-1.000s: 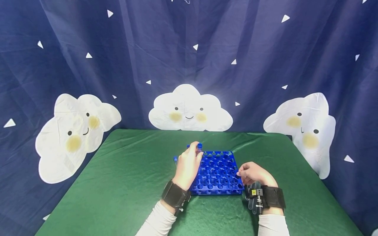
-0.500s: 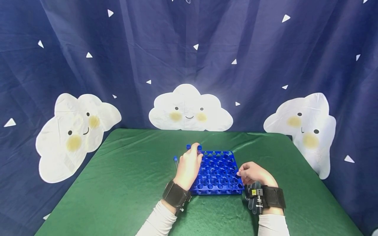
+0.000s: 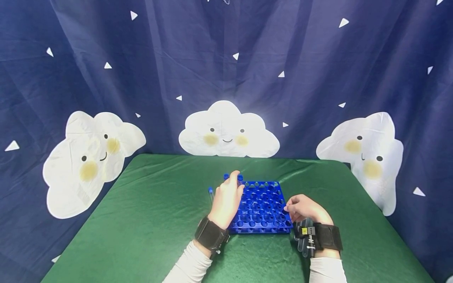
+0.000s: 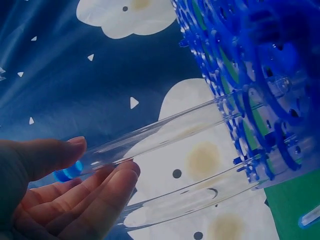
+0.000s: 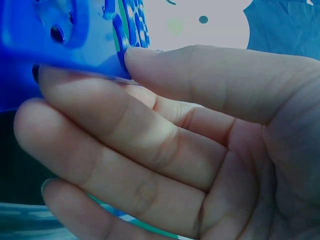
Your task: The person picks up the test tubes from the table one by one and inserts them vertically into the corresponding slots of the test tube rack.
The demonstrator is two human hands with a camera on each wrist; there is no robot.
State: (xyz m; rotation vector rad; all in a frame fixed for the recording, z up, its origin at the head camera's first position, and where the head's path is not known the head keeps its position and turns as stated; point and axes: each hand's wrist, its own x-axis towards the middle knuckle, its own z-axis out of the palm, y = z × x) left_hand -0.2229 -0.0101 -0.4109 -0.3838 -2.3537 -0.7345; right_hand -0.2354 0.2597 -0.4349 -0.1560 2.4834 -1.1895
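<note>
My left hand [image 3: 226, 200] is over the back left corner of a blue test tube rack [image 3: 260, 225]. In the left wrist view its thumb and fingers pinch a clear test tube [image 4: 165, 131] near the blue cap [image 4: 70, 171], and the tube's far end stands in the rack. A second test tube [image 4: 190, 197] stands in the rack beside it, its top hidden behind the fingers. My right hand [image 3: 306, 207] grips the rack's right edge, thumb on top and fingers underneath, as the right wrist view shows.
Another test tube with a blue cap [image 3: 210, 190] lies on the green tabletop [image 3: 152, 220] left of the rack. Several clear tubes [image 3: 301, 245] lie beneath the right wrist. A dark curtain [image 3: 226, 78] with white clouds hangs behind the table.
The left hand and the cap at its fingertips have sunk slightly toward the rack. The neighbouring blue cap shows more fully beside the hand. My right hand stays at the rack's edge.
</note>
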